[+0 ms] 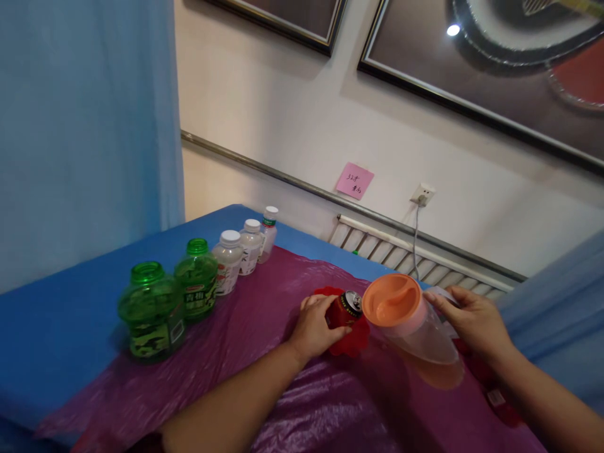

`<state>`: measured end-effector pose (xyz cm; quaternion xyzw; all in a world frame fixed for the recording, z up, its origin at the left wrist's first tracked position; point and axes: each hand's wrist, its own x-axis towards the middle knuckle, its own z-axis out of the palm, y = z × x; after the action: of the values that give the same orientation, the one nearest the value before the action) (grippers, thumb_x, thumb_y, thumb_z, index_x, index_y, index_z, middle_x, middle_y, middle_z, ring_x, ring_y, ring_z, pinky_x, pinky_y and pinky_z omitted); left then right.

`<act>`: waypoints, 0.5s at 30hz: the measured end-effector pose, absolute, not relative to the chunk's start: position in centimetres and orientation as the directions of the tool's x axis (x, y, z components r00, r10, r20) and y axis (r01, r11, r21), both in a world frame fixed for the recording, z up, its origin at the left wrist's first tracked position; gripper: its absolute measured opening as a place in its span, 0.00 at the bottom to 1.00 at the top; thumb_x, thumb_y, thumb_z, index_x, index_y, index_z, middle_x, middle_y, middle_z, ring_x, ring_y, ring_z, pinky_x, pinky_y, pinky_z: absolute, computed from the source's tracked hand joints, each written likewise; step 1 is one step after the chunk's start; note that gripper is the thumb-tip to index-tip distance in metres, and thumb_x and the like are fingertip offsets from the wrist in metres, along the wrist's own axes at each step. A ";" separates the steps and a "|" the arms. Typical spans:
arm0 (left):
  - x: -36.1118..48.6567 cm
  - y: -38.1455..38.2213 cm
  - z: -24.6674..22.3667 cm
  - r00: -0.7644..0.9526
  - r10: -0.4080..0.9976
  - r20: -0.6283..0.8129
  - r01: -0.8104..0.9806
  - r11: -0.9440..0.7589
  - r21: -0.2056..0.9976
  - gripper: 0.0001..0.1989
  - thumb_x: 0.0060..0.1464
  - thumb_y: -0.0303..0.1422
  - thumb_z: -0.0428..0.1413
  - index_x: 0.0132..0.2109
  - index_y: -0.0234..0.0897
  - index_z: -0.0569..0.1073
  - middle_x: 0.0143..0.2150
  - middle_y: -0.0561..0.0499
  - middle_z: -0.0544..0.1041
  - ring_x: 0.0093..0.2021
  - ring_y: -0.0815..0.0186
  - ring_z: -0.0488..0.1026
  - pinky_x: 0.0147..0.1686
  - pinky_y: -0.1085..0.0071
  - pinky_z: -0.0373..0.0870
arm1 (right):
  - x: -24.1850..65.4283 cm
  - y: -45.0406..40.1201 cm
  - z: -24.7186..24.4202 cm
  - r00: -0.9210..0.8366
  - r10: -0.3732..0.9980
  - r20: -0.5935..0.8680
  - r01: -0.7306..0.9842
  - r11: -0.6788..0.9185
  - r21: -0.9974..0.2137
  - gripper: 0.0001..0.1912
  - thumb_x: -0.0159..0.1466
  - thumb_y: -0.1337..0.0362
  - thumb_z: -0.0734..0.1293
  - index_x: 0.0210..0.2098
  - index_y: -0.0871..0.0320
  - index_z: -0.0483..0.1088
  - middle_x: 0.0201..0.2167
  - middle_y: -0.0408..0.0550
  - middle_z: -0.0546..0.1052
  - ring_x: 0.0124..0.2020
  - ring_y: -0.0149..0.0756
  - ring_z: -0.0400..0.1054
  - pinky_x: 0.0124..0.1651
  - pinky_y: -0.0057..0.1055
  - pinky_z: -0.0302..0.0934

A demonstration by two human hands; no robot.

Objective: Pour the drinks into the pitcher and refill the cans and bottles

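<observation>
My left hand [317, 324] is closed around a red drink can [340, 316] with a dark rim. Under and around the can shows a scalloped red mat [352, 345]. The fingers of my right hand [474, 318] grip the handle of a clear pitcher [425, 340], which has an orange lid [389, 301]. That pitcher leans toward the can, its lid close beside the can's top; whether they touch I cannot tell. Partly hidden behind my right forearm is a dark red object [500, 399] with a white label.
To the left stand two green plastic bottles [151, 314] without caps and several clear white-capped bottles [228, 264] in a row. Purple plastic sheeting [264, 302] covers part of the blue table [61, 277]. Behind are a radiator [382, 248] and a plugged-in cord [416, 239].
</observation>
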<state>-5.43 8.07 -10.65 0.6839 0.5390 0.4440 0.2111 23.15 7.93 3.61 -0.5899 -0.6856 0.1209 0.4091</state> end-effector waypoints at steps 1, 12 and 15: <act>-5.4 8.1 -10.7 0.025 0.925 0.379 0.551 -0.329 0.767 0.33 0.41 0.43 0.74 0.54 0.43 0.76 0.53 0.46 0.79 0.55 0.51 0.72 0.59 0.53 0.62 | 23.2 7.9 3.6 0.040 0.912 0.408 0.707 0.263 -0.657 0.25 0.57 0.41 0.72 0.20 0.55 0.67 0.17 0.40 0.67 0.20 0.30 0.58 0.21 0.27 0.52; -5.5 8.1 -10.7 0.023 0.924 0.382 0.551 -0.330 0.766 0.32 0.41 0.43 0.73 0.54 0.44 0.76 0.53 0.47 0.79 0.55 0.50 0.72 0.60 0.53 0.62 | 22.9 7.7 4.0 0.068 0.919 0.387 0.701 0.232 -0.674 0.24 0.56 0.41 0.72 0.20 0.54 0.69 0.18 0.42 0.68 0.21 0.32 0.58 0.22 0.28 0.53; -5.5 8.0 -10.6 0.020 0.925 0.380 0.547 -0.328 0.770 0.32 0.41 0.43 0.73 0.54 0.44 0.76 0.53 0.47 0.79 0.55 0.50 0.73 0.59 0.53 0.63 | 23.0 7.8 3.9 0.059 0.915 0.398 0.714 0.240 -0.658 0.24 0.56 0.41 0.72 0.20 0.54 0.69 0.18 0.42 0.68 0.21 0.32 0.59 0.21 0.28 0.53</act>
<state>-5.46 8.04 -10.59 0.6822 0.5396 0.4457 0.2117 23.01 7.81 3.91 -0.6036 -0.6747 0.1241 0.4063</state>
